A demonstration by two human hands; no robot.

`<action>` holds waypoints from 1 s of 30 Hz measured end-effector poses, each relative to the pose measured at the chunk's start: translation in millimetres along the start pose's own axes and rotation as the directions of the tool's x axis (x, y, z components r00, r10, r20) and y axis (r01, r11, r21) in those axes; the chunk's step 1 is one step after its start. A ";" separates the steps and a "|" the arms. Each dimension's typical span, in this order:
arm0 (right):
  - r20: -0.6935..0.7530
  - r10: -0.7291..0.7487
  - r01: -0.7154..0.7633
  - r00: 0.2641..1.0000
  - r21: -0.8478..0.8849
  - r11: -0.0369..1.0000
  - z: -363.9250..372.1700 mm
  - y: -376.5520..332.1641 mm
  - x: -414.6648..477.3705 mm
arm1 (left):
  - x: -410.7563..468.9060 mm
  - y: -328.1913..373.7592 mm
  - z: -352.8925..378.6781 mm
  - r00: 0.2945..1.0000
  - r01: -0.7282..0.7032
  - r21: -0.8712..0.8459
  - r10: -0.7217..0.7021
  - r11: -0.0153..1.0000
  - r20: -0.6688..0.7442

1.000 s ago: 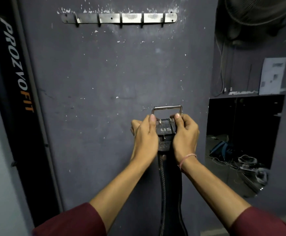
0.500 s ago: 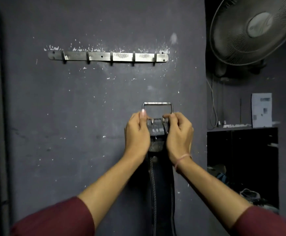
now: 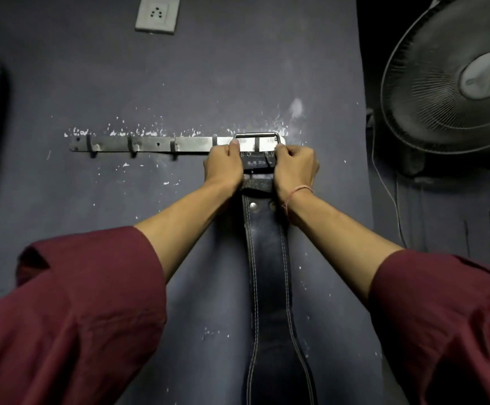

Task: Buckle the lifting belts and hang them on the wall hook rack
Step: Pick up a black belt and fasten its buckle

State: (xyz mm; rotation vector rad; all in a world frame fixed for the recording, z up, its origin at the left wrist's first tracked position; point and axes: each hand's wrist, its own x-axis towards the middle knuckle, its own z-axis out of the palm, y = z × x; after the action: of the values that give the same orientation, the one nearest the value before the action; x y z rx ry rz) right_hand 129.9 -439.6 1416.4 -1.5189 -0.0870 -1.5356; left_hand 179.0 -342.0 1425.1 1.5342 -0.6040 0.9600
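A black leather lifting belt [image 3: 270,273] with white stitching hangs straight down against the dark wall. My left hand [image 3: 223,168] and my right hand [image 3: 294,168] grip its top end from either side, just below the metal buckle [image 3: 256,135]. The buckle's rectangular frame lies over the right end of the steel wall hook rack [image 3: 150,146], around the rightmost hook [image 3: 257,144]. I cannot tell whether the buckle rests on that hook. The other hooks on the rack are bare.
A wall fan [image 3: 454,83] is mounted to the right, with a cable running down the wall. A white socket plate [image 3: 157,14] sits above the rack. A dark padded column edges the far left.
Both hands have lifted the belt up the wall, from well below the rack to its right end. The buckle now overlaps the rightmost hook.
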 end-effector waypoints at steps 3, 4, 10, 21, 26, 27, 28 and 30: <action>0.004 0.004 -0.004 1.000 0.004 1.000 6.2 4.7 20.0 | 19.9 0.7 12.7 1.000 0.009 0.023 -0.008 1.000 -0.026; 0.013 0.011 -0.011 1.000 0.005 1.000 7.7 6.2 24.8 | 24.0 0.8 15.1 0.999 0.018 0.037 -0.017 0.999 -0.028; 0.020 0.069 -0.069 0.997 0.011 0.998 17.3 18.0 37.9 | 45.3 -12.9 27.1 0.996 0.083 0.077 -0.081 0.994 -0.032; 0.050 0.045 -0.051 0.998 0.117 0.992 12.4 53.6 2.2 | 0.4 -24.5 32.7 0.999 0.007 0.057 -0.004 0.998 -0.050; 0.106 0.010 -0.029 0.994 0.183 0.983 -4.4 71.4 -42.0 | -55.1 -49.1 29.1 0.998 -0.063 -0.035 0.063 0.997 -0.011; 0.131 0.020 -0.045 0.991 0.192 0.980 -9.1 75.2 -53.2 | -68.7 -55.7 24.8 0.998 -0.058 -0.021 0.058 0.998 -0.011; 0.159 0.023 -0.054 0.987 0.189 0.981 -13.8 77.4 -63.8 | -82.9 -61.5 19.2 0.999 -0.042 -0.012 0.041 0.999 -0.005; 0.230 0.060 -0.095 0.971 0.144 0.985 -20.3 80.8 -83.8 | -111.2 -74.0 5.3 0.999 -0.008 -0.008 0.008 1.000 0.046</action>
State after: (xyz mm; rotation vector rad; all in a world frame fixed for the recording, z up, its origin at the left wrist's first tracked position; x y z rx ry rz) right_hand 148.3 -451.3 1300.2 -1.5478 -0.2685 -1.2612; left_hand 181.5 -347.6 1291.5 1.5517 -0.6459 0.9302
